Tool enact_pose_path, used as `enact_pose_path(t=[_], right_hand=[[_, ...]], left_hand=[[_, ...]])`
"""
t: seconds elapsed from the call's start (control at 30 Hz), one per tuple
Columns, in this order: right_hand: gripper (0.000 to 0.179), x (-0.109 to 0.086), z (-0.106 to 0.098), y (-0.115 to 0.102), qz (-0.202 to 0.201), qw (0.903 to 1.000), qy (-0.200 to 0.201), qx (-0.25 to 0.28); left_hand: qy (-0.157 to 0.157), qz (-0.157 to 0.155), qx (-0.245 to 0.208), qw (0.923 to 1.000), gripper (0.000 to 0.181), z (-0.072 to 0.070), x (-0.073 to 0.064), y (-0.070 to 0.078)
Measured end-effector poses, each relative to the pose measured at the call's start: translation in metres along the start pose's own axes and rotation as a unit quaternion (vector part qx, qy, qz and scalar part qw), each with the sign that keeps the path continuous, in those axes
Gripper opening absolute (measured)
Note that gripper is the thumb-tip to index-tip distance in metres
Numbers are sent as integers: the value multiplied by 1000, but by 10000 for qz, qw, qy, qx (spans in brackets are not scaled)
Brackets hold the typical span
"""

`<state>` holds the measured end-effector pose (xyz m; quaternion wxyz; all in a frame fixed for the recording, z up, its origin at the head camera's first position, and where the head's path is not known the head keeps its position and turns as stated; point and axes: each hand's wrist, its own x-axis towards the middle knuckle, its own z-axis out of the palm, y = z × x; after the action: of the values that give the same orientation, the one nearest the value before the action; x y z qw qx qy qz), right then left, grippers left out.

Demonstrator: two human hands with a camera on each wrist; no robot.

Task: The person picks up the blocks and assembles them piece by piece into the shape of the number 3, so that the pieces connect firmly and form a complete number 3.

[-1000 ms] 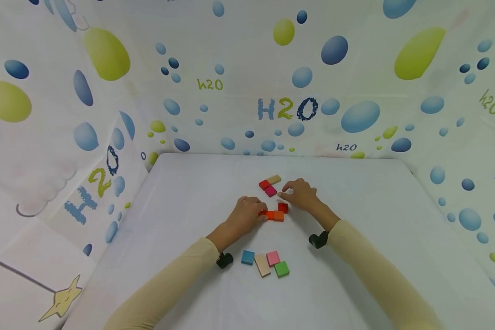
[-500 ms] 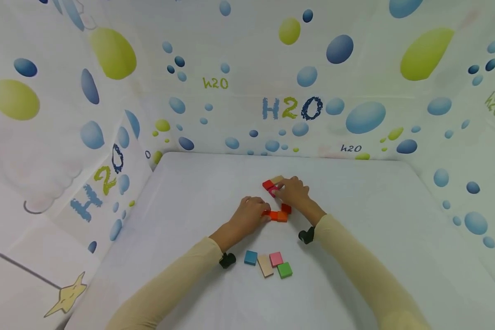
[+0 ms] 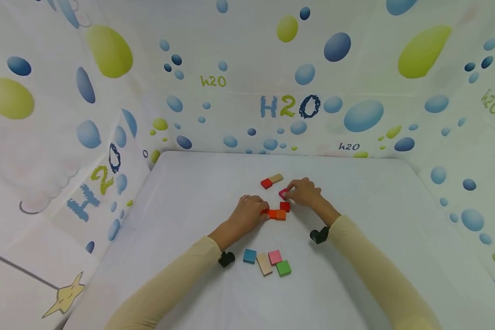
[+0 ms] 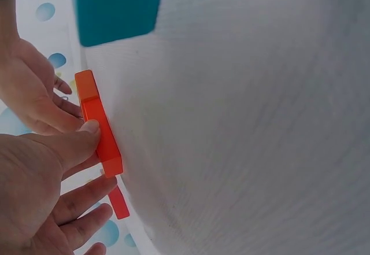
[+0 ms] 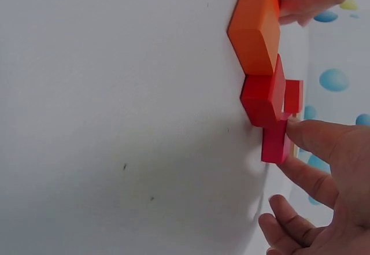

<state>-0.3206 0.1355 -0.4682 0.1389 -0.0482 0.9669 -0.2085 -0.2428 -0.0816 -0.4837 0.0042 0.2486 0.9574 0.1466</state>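
My left hand point(image 3: 249, 214) pinches a red-orange block point(image 4: 107, 142) between thumb and fingers at the middle of the table. An orange block point(image 3: 281, 215) continues the row on its right end. Just behind that sits a dark red block point(image 3: 285, 206), touching the orange one at a corner in the right wrist view. My right hand point(image 3: 305, 192) pinches a crimson block point(image 5: 276, 142) by its sides, with thumb and index finger. The crimson block is close behind the dark red one. The right hand's other fingers are spread off the block.
Farther back lie a bright red block point(image 3: 266, 183) and a plain wooden block point(image 3: 276, 178), end to end. Nearer the body are a blue block point(image 3: 249, 256), a long wooden block point(image 3: 264, 264), a pink block point(image 3: 274, 257) and a green block point(image 3: 283, 268). Printed cloth walls surround the white table point(image 3: 181, 183).
My right hand reached left, took the crimson block from beside the bright red one, and brought it right, near the dark red block. My left hand has stayed on the red-orange block.
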Motion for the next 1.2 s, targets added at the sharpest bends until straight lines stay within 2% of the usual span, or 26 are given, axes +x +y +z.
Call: enact_pose_path(t=[0.23,0.6,1.2], right_hand=[[42,-3,0,2,-12,10000,6,-56],[40,-6,2,4,-6,10000,-26,-27],[35,-16,0,2,-59,10000,16,60]], left_hand=[[-24,-36,-124,9999,30,-2,-1,1],[103,35,-51,9999,27,-2,-2,2],[61,-27,-14,10000,28,1,-1,2]])
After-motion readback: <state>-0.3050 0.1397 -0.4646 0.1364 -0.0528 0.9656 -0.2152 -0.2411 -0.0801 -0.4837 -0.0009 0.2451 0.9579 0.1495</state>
